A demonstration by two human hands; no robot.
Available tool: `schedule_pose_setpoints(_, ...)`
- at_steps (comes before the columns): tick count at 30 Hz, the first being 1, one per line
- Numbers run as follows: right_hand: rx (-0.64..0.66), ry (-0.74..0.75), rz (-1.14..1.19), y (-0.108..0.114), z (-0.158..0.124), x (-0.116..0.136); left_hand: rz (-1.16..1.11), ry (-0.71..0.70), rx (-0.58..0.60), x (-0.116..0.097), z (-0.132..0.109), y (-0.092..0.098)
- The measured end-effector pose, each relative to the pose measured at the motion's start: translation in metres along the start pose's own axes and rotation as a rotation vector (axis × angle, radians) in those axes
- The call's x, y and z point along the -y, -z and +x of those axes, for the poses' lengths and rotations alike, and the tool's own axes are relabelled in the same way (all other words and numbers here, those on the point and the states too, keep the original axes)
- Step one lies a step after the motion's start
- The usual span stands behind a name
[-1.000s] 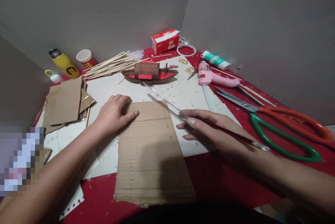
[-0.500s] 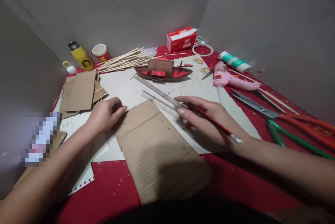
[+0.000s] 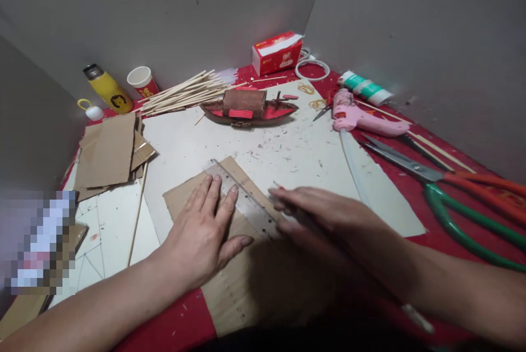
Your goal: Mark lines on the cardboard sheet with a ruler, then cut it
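My left hand (image 3: 205,231) lies flat with fingers spread, pressing a clear plastic ruler (image 3: 258,212) onto a piece of brown cardboard (image 3: 230,300). The ruler slants across the cardboard's upper part, and its near end is hidden around my right hand. Blurred by motion, my right hand (image 3: 329,220) grips a dark red pencil (image 3: 394,294). The pencil's tip pokes out by the ruler's right side, while its pale end points back toward me. Whether the tip touches the cardboard I cannot tell.
Behind stand a model boat (image 3: 246,106), wooden sticks (image 3: 184,91), a paper cup (image 3: 143,82), a yellow bottle (image 3: 109,89) and a red tissue pack (image 3: 277,55). Cardboard pieces (image 3: 107,152) lie left. To the right are a pink glue gun (image 3: 365,119) and large shears (image 3: 435,176).
The ruler has gone from my right hand down onto the cardboard. My left hand has moved from the cardboard's edge onto the ruler. My right hand keeps the pencil.
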State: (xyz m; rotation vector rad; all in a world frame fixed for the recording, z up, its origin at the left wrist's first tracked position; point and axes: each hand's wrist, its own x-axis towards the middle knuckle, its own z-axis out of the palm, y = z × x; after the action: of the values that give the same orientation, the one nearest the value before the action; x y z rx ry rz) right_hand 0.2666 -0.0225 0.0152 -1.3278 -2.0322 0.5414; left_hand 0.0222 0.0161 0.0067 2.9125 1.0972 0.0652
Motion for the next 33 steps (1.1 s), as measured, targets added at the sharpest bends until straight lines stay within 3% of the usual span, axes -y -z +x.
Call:
schedule_pose_setpoints(6, -0.32, -0.253, 0.342, 0.012, 0.057, 0.002, 0.031, -0.091, -0.061, 0.008, 0.008, 0.005)
schedule_pose_setpoints(9, -0.378, -0.297, 0.665, -0.003, 0.082, 0.0, 0.049, -0.129, -0.055, 0.011, 0.014, 0.007)
schedule_pose_setpoints(13, -0.357, -0.46, 0.999, -0.028, 0.101, -0.007, 0.07, -0.156, -0.072, 0.013, 0.016, 0.007)
schedule_pose_setpoints(25, -0.294, -0.525, 1.07, -0.04, 0.109, -0.022, 0.091, -0.173, -0.054, 0.016, 0.017, 0.006)
schedule_pose_setpoints(33, -0.246, -0.642, 1.12, -0.028, 0.113, -0.018, 0.111, -0.19, -0.044, 0.017, 0.017, 0.009)
